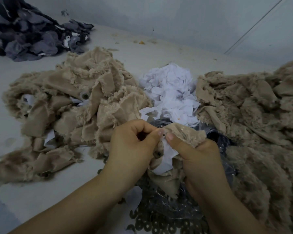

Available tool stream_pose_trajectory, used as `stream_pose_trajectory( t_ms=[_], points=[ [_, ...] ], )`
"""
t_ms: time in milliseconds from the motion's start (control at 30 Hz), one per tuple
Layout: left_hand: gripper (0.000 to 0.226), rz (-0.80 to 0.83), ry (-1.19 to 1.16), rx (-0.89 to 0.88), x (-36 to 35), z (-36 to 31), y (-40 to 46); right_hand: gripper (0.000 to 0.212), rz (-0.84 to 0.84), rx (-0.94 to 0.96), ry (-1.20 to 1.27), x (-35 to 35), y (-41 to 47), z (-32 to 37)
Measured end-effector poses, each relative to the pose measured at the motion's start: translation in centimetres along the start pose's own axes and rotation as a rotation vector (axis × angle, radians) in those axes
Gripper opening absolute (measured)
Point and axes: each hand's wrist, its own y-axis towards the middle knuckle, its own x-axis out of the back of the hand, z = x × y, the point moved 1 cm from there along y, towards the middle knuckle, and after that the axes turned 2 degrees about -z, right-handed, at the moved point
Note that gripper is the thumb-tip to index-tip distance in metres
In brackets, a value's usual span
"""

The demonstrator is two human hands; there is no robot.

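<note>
Both hands work one small tan plush fabric piece (179, 134) just above the table, low in the middle of the view. My left hand (134, 144) has its fingers curled and pinches the piece's top edge with the thumb. My right hand (198, 159) grips the piece from the right, its thumb pressing close to the left thumb. A white paper backing (166, 159) shows between the hands, with a dark round eye (158, 154) fixed in the fabric beside it.
A heap of tan plush pieces (71, 105) lies to the left, another (254, 112) to the right. White paper cutouts (171, 93) are piled behind the hands. Dark washers in a clear bag (159, 220) lie under the wrists. Grey fabric scraps (29, 31) sit far left by the wall.
</note>
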Motion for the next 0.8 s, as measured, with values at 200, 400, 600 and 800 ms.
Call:
stream_pose_trajectory(
  t_ms=[200,400,600,800],
  points=[
    [0.013,0.098,-0.136,0.147,0.0,-0.2,0.1,0.012,-0.037,0.013,-0.047,0.4,0.5,-0.5],
    [0.012,0.133,-0.090,0.171,0.0,-0.3,0.1,0.013,-0.066,0.021,-0.060,0.4,0.5,-0.5],
    [0.015,0.140,0.117,0.112,0.1,0.1,0.9,0.033,-0.038,0.047,-0.099,0.0,0.5,-0.7],
    [0.022,0.202,0.103,0.230,1.2,0.2,1.9,0.034,-0.066,0.071,-0.208,0.3,0.5,-0.8]
  ],
)
